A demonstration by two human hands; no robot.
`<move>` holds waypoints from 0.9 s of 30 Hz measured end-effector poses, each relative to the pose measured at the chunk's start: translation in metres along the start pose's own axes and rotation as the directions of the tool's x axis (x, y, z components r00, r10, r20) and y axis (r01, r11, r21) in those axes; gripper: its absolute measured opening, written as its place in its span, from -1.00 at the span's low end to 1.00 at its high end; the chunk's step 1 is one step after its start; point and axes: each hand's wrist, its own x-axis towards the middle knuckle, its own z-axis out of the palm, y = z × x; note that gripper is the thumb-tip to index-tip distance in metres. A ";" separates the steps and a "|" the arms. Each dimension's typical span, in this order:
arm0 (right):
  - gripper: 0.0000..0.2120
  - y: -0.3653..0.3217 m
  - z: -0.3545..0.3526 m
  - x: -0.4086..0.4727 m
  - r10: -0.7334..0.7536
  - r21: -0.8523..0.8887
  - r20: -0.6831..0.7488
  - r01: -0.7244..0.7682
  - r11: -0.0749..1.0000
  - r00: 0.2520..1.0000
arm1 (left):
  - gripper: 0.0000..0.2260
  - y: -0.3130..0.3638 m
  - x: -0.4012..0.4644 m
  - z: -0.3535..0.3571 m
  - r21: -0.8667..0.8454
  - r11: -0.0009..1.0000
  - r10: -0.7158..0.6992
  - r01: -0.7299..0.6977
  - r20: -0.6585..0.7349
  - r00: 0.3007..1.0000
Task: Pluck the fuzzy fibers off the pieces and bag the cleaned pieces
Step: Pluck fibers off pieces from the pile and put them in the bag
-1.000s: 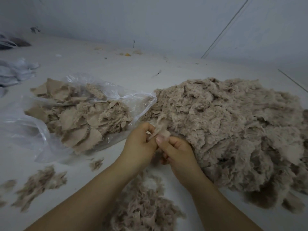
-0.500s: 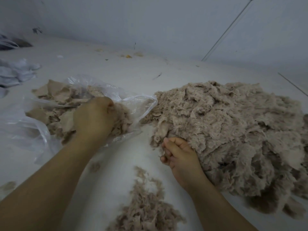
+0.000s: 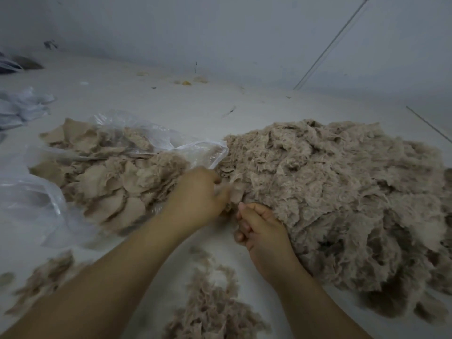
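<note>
- At the far left edge lie some crumpled white bags (image 3: 22,106), well apart from the work.
- At the near left, small tufts of plucked fluff (image 3: 46,270) lie scattered on the pale table (image 3: 146,99).
- The clear plastic bag (image 3: 156,133) lies open on the left, its mouth facing right, and it holds many smooth cleaned pieces (image 3: 107,184).
- The left hand (image 3: 195,194) is between the bag mouth and the big pile; it is blurred, its fingers reach toward a pale piece (image 3: 236,192) at the pile's edge, and I cannot tell if they grip it already.
- A second heap of plucked fibers (image 3: 210,307) lies near the bottom centre, between the two forearms.
- The right hand (image 3: 261,228) rests at the near edge of the pile with fingers curled; whether it pinches some fluff inside, I cannot tell.
- The large pile of fuzzy pieces (image 3: 342,192) fills the right side, touching the bag mouth.
- The step in hand seems to be taking the next piece. To do it well, I think the left hand should lift only one piece from the edge and hold its smooth part firmly, while the right hand pulls the fuzz in short tugs toward the near heap, so that no fluff falls into the bag.
</note>
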 end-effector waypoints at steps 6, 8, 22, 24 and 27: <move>-0.83 0.002 -0.003 -0.002 -0.017 -0.037 -0.014 0.016 0.999 1.000 | -0.75 0.015 0.006 0.035 -0.353 0.936 -0.066 0.013 -0.139 0.988; -0.88 0.003 -0.004 -0.001 -0.008 -0.035 -0.008 0.007 0.999 1.000 | -0.87 0.016 0.000 0.034 -0.342 0.936 0.011 -0.082 -0.206 0.979; -0.31 0.006 -0.005 0.003 -0.030 -0.033 -0.024 0.030 0.999 0.999 | -0.74 0.004 -0.034 0.027 -0.833 0.489 -0.202 0.257 0.179 0.963; -0.31 0.004 -0.004 0.002 -0.028 -0.037 -0.023 0.027 0.999 0.999 | -0.72 0.000 -0.034 0.024 -0.864 0.418 -0.211 0.281 0.208 0.955; -0.56 0.004 -0.005 0.002 -0.031 -0.031 0.004 0.031 0.999 1.000 | -0.60 -0.008 -0.037 0.022 -0.907 0.307 -0.205 0.289 0.233 0.951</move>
